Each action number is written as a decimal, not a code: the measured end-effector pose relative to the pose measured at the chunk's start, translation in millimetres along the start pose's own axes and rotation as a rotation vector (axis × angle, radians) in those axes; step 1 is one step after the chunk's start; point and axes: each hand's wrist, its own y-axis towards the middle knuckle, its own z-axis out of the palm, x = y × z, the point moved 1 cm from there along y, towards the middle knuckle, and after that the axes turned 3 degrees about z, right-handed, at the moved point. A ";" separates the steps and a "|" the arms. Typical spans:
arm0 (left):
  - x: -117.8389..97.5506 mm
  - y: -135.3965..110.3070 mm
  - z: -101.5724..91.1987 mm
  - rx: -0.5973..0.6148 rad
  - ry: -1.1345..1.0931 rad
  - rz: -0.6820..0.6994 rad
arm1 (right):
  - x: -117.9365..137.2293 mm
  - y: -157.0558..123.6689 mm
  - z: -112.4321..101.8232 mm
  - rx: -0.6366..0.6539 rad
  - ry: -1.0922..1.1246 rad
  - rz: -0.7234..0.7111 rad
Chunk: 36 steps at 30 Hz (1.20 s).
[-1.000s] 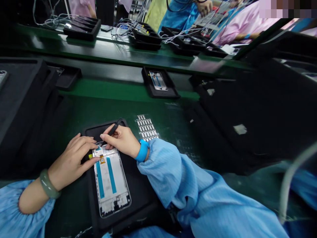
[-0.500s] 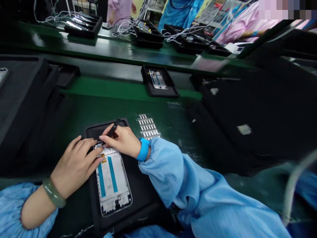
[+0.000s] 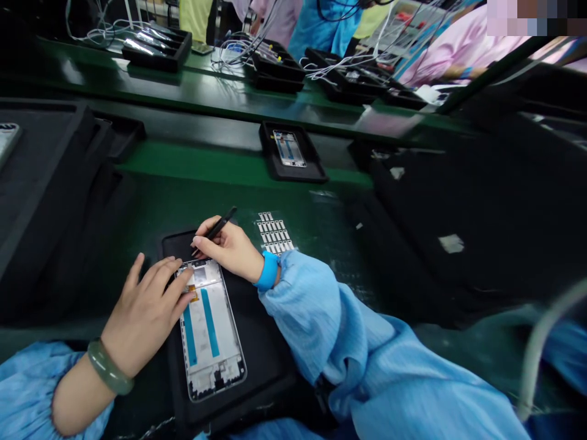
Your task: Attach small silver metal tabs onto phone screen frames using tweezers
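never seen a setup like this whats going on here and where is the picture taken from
This view comes from a camera worn on a person's head, looking down at their own bare hands over a green workbench. The left hand, wearing a green bangle, rests on a silver-edged phone frame with a white back and blue strips. The frame lies on a black tray. The right hand holds slim black tweezers. Nearby lies a sheet of small silver labels.

Factory assembly line with 2 long green desks (image 3: pixel 197 91)
Black trays (image 3: pixel 156 52) and tangled white cables (image 3: pixel 233 55) line the far desk; co-workers in pink and blue smocks (image 3: pixel 321 30) stand beyond it.
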 end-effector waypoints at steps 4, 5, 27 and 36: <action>-1.0 -1.9 1.0 -0.002 -0.007 -0.021 | -0.2 -2.6 -2.5 0.023 -0.168 -0.072; -1.3 -2.2 1.0 0.000 -0.011 -0.026 | 0.7 -3.6 -2.7 0.025 -0.219 -0.096; -0.7 -2.2 3.6 0.005 -0.050 -0.044 | 12.7 -6.4 1.9 0.046 -0.588 -0.355; -1.0 -2.9 -1.1 0.023 -0.042 -0.031 | 19.4 -8.4 8.9 0.170 -0.871 -0.503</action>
